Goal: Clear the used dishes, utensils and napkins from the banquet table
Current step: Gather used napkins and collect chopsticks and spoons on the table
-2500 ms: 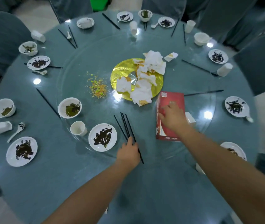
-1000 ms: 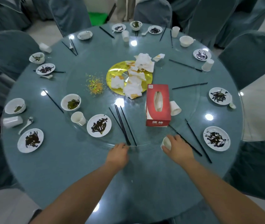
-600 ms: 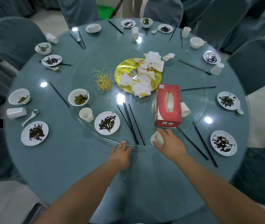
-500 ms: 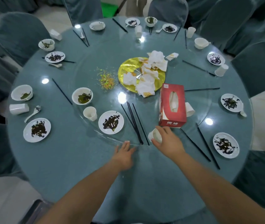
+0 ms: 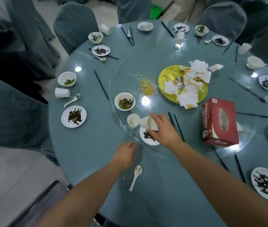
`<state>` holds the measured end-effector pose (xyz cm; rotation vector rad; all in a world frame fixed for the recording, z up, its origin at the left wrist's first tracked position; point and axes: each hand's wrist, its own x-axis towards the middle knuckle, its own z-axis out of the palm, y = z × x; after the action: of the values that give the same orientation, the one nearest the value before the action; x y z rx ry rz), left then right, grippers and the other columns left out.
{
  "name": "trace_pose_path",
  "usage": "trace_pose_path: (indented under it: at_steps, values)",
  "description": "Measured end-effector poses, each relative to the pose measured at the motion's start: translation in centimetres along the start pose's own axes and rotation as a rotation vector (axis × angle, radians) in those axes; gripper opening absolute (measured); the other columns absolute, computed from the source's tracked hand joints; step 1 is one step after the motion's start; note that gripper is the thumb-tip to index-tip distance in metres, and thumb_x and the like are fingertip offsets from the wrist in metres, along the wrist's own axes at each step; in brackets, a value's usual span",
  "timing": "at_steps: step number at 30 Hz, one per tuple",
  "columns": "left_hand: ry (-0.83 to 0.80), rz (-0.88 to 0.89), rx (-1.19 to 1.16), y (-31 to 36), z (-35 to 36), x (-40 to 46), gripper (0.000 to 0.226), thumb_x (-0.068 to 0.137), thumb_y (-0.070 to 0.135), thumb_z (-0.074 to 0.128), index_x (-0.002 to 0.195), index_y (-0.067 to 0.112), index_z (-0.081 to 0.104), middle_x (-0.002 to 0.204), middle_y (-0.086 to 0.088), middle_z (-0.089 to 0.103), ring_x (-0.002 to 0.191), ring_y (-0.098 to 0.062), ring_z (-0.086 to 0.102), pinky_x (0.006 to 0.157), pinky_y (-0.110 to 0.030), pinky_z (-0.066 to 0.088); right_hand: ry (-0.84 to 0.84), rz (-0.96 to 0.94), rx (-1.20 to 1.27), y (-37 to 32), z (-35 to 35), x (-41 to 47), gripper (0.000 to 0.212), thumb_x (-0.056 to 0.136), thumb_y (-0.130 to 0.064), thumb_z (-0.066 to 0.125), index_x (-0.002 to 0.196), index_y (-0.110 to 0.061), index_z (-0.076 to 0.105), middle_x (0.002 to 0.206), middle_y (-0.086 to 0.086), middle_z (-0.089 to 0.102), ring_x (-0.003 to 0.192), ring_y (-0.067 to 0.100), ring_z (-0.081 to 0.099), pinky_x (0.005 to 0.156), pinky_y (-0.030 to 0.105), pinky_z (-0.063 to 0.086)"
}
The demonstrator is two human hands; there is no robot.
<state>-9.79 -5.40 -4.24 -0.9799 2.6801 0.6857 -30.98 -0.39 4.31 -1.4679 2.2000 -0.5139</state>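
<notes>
My right hand (image 5: 163, 131) grips a white paper cup (image 5: 147, 123), tilted on its side, above a dirty white plate (image 5: 147, 139). It sits right next to an upright white cup (image 5: 133, 120) on the glass turntable (image 5: 146, 59). My left hand (image 5: 125, 154) rests on the table near the turntable's edge, fingers loosely curled and holding nothing. A white spoon (image 5: 135, 176) lies just below it. A bowl with green leftovers (image 5: 124, 101) stands beyond the cups. Black chopsticks (image 5: 176, 125) lie to the right of my right hand.
A red tissue box (image 5: 219, 122) stands at right. A gold plate (image 5: 167, 79) heaped with used napkins (image 5: 193, 82) sits mid-table beside food crumbs (image 5: 146, 86). Dirty plates, bowls, cups, spoons and chopsticks ring the teal table (image 5: 97, 161). Covered chairs (image 5: 12, 115) surround it.
My right hand carried the white cup from in front of the tissue box leftward, over the dirty plate beside the upright cup. The view shifted left. My left hand stayed at the turntable's edge.
</notes>
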Motion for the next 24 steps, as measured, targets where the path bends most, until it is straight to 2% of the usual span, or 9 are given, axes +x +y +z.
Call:
trace_pose_path:
  at_steps: [4,6,8,11,16,19,24]
  values:
    - [0.086,-0.146,-0.082,-2.4,-0.6,0.5,0.049,0.092,0.019,0.047,0.141,0.021,0.048,0.144,0.002,0.045,0.131,-0.021,0.042,0.106,-0.035,0.038,-0.056,-0.064,-0.090,-2.1,0.9,3.3,0.066,0.086,-0.047,0.064,0.142,-0.045,0.029,0.137,-0.008,0.034,0.111,0.022,0.052,0.073,0.028,0.050]
    - [0.117,-0.163,-0.119,-2.8,-0.8,1.1,0.048,0.091,0.019,0.047,0.139,0.019,0.050,0.141,0.001,0.048,0.127,-0.023,0.045,0.104,-0.036,0.040,-0.115,-0.079,-0.150,-2.6,1.2,4.5,0.065,0.085,-0.047,0.065,0.140,-0.046,0.030,0.138,-0.006,0.035,0.116,0.026,0.051,0.078,0.035,0.053]
    - [0.125,-0.154,-0.135,-2.9,-0.8,1.6,0.048,0.091,0.020,0.048,0.139,0.017,0.050,0.142,-0.002,0.048,0.127,-0.025,0.046,0.105,-0.037,0.040,-0.173,-0.095,-0.263,-2.9,1.7,5.5,0.066,0.085,-0.045,0.066,0.142,-0.043,0.032,0.139,-0.002,0.038,0.120,0.028,0.050,0.090,0.039,0.050]
    - [0.113,-0.129,-0.184,-2.9,-0.5,2.2,0.054,0.092,0.018,0.048,0.145,0.016,0.043,0.153,-0.004,0.037,0.138,-0.026,0.037,0.113,-0.038,0.034,-0.242,-0.102,-0.400,-2.9,2.6,6.3,0.068,0.085,-0.044,0.067,0.145,-0.038,0.035,0.139,0.003,0.042,0.119,0.030,0.051,0.100,0.041,0.043]
    - [0.021,-0.074,-0.143,-2.8,0.2,3.1,0.062,0.093,0.019,0.049,0.152,0.019,0.030,0.164,0.000,0.014,0.151,-0.021,0.013,0.120,-0.043,0.025,-0.402,-0.046,-0.453,-2.4,4.0,6.5,0.069,0.089,-0.036,0.066,0.148,-0.034,0.033,0.147,0.005,0.036,0.125,0.030,0.049,0.099,0.043,0.046]
    - [0.000,-0.072,-0.146,-2.7,0.5,3.7,0.066,0.093,0.020,0.051,0.154,0.023,0.026,0.164,0.001,0.010,0.151,-0.020,0.010,0.121,-0.043,0.023,-0.435,-0.026,-0.427,-1.7,4.6,6.2,0.067,0.090,-0.031,0.067,0.148,-0.032,0.033,0.148,0.004,0.035,0.122,0.030,0.052,0.089,0.040,0.051]
    - [-0.063,-0.062,-0.115,-2.6,1.1,4.2,0.070,0.093,0.023,0.051,0.156,0.025,0.019,0.165,0.002,0.004,0.152,-0.019,0.005,0.122,-0.043,0.017,-0.497,-0.020,-0.439,-0.7,4.3,6.0,0.069,0.089,-0.029,0.068,0.148,-0.034,0.032,0.149,0.002,0.036,0.127,0.029,0.049,0.097,0.044,0.049]
